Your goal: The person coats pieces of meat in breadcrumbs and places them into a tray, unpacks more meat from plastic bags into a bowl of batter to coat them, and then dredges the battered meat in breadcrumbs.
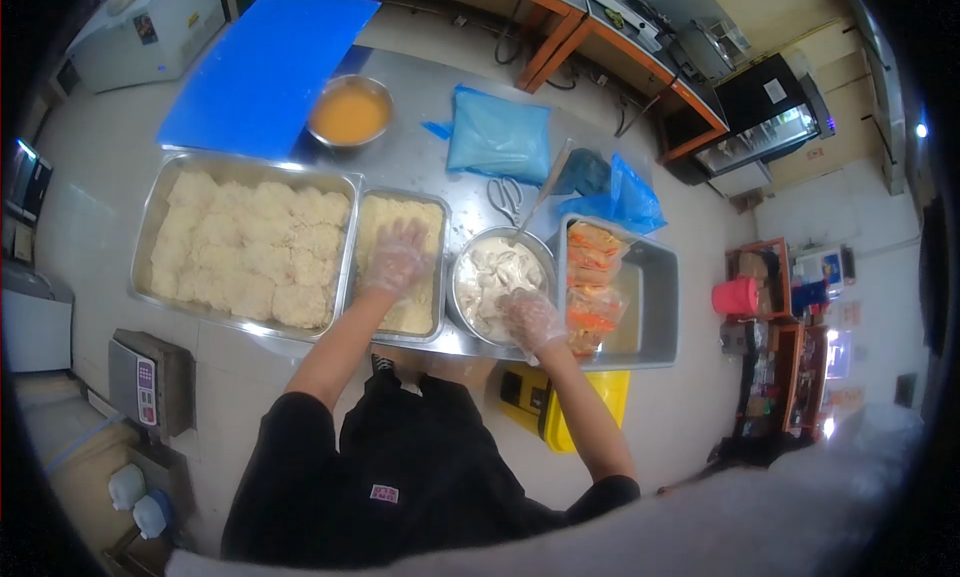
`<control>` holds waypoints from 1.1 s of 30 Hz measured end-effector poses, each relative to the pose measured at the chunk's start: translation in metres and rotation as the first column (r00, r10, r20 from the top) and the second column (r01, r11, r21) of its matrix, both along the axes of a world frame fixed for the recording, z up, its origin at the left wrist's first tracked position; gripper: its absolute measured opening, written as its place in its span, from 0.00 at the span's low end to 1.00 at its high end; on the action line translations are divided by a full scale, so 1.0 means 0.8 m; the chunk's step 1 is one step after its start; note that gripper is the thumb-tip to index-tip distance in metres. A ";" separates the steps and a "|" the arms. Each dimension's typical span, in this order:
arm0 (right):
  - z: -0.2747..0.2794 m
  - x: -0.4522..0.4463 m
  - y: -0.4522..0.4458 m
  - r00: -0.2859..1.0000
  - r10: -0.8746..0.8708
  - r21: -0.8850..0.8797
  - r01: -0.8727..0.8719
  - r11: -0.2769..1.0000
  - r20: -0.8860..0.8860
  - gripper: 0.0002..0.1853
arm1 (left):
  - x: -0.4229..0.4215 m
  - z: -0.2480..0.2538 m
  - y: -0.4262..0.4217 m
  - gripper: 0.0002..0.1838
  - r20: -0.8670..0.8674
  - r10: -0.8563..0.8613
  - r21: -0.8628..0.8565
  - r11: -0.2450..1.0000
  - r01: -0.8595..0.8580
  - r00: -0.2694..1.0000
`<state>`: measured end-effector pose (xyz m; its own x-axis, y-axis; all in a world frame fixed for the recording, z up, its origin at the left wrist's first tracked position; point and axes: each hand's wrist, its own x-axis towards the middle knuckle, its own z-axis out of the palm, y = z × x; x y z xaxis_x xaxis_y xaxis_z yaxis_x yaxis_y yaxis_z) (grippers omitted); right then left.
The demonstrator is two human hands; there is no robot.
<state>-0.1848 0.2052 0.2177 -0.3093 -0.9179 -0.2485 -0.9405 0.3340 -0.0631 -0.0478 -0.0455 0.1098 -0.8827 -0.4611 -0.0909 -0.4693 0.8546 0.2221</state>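
My left hand [398,259], in a clear plastic glove, lies with fingers stretched out on pale crumbs in a narrow metal tray [440,307]. My right hand [535,322], gloved too, reaches over the near right rim of a round metal bowl [455,302]. Its fingertips are among white-coated pieces [495,270] in the bowl; whether they grip one is hidden. A larger metal tray [142,277] on the left holds rows of crumb-coated pieces [250,242]. To the right of the bowl, a deep grey tub [660,307] contains orange-and-pale pieces in clear plastic [595,277].
Behind the trays are a bowl of orange liquid [350,114], a blue board [270,72] and a blue bag [500,137]. Scissors [506,199] lie behind the white-coated pieces. A yellow bin [590,407] stands below the table's front edge, and a scale [150,382] at left.
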 end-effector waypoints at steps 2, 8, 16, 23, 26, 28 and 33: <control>0.023 -0.002 0.003 0.996 -0.003 -0.049 0.007 0.999 0.087 0.11 | 0.027 0.036 0.018 0.38 0.083 0.005 0.045 0.999 -0.009 0.997; 0.095 -0.013 -0.008 0.929 -0.279 -0.191 0.328 0.925 0.243 0.16 | 0.068 0.048 0.049 0.39 0.188 -0.002 0.203 0.978 -0.037 0.982; 0.090 -0.026 0.007 0.889 -0.367 -0.331 0.445 0.832 0.273 0.19 | 0.142 0.030 0.092 0.41 0.149 -0.088 0.216 0.975 0.054 0.985; 0.099 -0.024 -0.003 0.881 -0.419 -0.209 0.462 0.862 0.220 0.20 | 0.122 0.073 0.085 0.39 0.082 -0.091 0.222 0.972 0.071 0.992; 0.097 -0.015 0.000 0.916 -0.352 -0.375 0.400 0.836 0.192 0.20 | 0.050 0.061 0.050 0.34 -0.047 -0.017 0.192 0.981 0.026 0.999; 0.102 -0.015 -0.016 0.802 -0.527 -0.102 0.571 0.815 0.281 0.27 | 0.029 -0.001 0.025 0.30 -0.322 0.030 0.143 0.990 0.017 0.946; 0.123 -0.009 -0.015 0.882 -0.410 -0.384 0.470 0.795 0.232 0.18 | 0.010 -0.016 0.021 0.35 -0.049 -0.033 -0.114 0.993 0.027 0.998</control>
